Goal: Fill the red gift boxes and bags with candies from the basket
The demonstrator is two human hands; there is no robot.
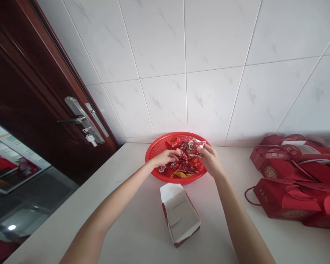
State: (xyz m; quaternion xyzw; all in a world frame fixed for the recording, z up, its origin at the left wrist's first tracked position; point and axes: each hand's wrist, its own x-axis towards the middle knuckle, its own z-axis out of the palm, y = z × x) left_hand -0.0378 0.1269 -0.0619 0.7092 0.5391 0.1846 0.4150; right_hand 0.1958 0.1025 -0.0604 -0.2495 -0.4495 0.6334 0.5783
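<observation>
A round red plastic basket (150,156) holds several wrapped candies, mostly red, with a yellow wrapper (182,174) near the front. At its right side, my right hand (211,159) pinches a red-and-white candy packet (195,147) between thumb and fingers, raised over the pile. My left hand (166,157) reaches in from the left, its fingertips closed at the edge of a small red-and-white wrapped candy (183,155). Just in front of the basket lies an open box (181,216), white inside and red outside, its end flap tilted up towards the basket. Nothing shows inside it.
Several red gift boxes (287,200) with cord handles are piled at the right of the white table (134,227). A tiled wall (165,106) rises behind. At the left is a dark red door (44,80) with keys (90,138) in its lock.
</observation>
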